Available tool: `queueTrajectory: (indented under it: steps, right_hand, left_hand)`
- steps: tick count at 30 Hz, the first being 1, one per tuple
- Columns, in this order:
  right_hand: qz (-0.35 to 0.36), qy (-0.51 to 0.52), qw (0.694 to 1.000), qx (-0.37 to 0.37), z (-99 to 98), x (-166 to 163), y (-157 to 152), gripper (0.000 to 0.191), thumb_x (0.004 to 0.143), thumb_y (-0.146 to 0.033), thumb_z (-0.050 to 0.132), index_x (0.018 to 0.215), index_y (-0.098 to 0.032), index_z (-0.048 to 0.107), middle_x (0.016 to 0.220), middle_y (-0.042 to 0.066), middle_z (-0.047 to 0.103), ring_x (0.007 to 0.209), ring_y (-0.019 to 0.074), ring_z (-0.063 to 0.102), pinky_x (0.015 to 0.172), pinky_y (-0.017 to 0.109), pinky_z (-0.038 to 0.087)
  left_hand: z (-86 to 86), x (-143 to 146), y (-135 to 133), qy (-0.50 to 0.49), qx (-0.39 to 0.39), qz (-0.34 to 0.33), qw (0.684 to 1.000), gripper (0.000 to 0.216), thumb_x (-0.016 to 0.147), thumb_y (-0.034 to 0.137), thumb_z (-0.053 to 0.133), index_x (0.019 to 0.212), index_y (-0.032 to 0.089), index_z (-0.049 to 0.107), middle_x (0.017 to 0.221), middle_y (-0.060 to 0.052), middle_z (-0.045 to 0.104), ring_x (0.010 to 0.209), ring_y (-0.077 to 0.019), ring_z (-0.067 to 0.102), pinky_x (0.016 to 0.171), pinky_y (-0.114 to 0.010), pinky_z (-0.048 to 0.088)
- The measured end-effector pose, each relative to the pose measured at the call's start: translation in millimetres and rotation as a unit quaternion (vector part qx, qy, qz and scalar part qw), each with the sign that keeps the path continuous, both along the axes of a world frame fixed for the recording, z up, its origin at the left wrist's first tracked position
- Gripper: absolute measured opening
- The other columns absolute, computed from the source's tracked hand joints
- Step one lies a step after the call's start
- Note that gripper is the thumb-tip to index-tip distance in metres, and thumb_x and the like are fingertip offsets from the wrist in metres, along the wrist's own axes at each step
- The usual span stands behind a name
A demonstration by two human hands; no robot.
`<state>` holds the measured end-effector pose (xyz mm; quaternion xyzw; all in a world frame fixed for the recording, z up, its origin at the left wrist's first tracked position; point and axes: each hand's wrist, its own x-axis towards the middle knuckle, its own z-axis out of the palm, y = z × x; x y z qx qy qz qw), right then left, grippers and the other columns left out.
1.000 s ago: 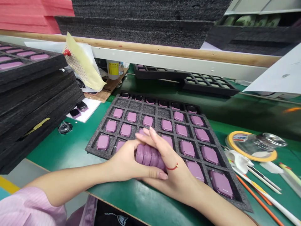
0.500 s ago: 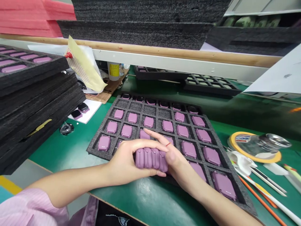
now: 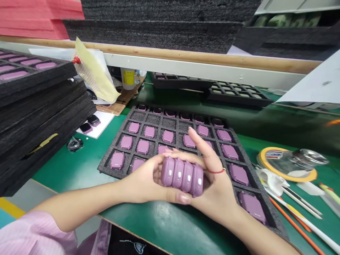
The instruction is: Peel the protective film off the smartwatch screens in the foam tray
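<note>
Between my two hands is a row of several purple watch cases point(image 3: 182, 176), pressed side by side, with a light oval button on each facing edge. My left hand point(image 3: 148, 180) wraps round the row from the left, its thumb along the bottom. Against the right end and back rests my right hand point(image 3: 216, 184), closed round the cases with one finger pointing up; a red string circles that finger's base. Beneath and behind the hands lies a black foam tray point(image 3: 113, 174) holding more purple cases point(image 3: 117, 160), partly hidden by my hands.
Stacked black foam trays point(image 3: 47, 109) rise at the left. A shelf edge point(image 3: 170, 60) crosses above the bench. At right lie a yellow tape roll point(image 3: 261, 156), a glass jar with a metal top point(image 3: 309, 159), and several thin sticks point(image 3: 300, 226). Two watches point(image 3: 86, 128) rest on white paper.
The row of cases has turned so the edges with oval buttons now face me, and it has shifted slightly right. My right hand has moved round to the right end, raising one finger.
</note>
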<state>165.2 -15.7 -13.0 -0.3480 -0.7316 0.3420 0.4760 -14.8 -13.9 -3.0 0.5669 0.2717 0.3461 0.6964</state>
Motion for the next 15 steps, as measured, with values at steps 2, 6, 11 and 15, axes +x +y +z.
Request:
queueTrajectory:
  steps: [2,6,11,15]
  right_hand:
    - [0.014,-0.008,0.999,0.034,-3.2,2,4,0.104,0.072,-0.031,0.088,0.156,-0.042,0.027,0.161,0.006,0.04,0.118,0.0263,0.069,0.113,0.045,0.05]
    - [0.026,-0.012,0.999,0.038,-5.8,2,9,0.105,0.073,-0.03,0.088,0.156,-0.043,0.026,0.161,0.005,0.039,0.117,0.0255,0.07,0.106,0.04,0.057]
    - [0.031,-0.013,0.999,0.033,-5.5,2,8,0.105,0.074,-0.023,0.086,0.157,-0.04,0.024,0.154,0.006,0.05,0.114,0.0251,0.071,0.102,0.039,0.06]
    - [0.025,-0.029,0.999,0.017,-4.6,3,8,0.104,0.075,-0.026,0.085,0.158,-0.038,0.023,0.158,0.009,0.044,0.114,0.0275,0.071,0.103,0.043,0.059]
  left_hand:
    - [3.5,1,2,0.006,-0.019,-0.002,1.0,0.051,0.074,0.029,0.085,0.119,0.017,0.065,0.114,-0.01,0.072,0.113,-0.0288,0.067,0.103,-0.046,0.051]
    - [2.4,2,3,0.012,-0.027,0.016,0.999,0.047,0.07,0.025,0.087,0.111,0.016,0.066,0.109,-0.009,0.073,0.108,-0.0262,0.069,0.098,-0.04,0.054]
    - [-3.6,2,0,0.008,-0.049,0.023,0.999,0.049,0.067,0.025,0.089,0.107,0.016,0.063,0.104,-0.008,0.073,0.103,-0.0257,0.07,0.093,-0.041,0.056]
    - [-6.9,0,1,-0.006,-0.055,0.008,0.998,0.049,0.071,0.03,0.086,0.111,0.016,0.061,0.108,-0.01,0.071,0.105,-0.0267,0.069,0.093,-0.042,0.055]
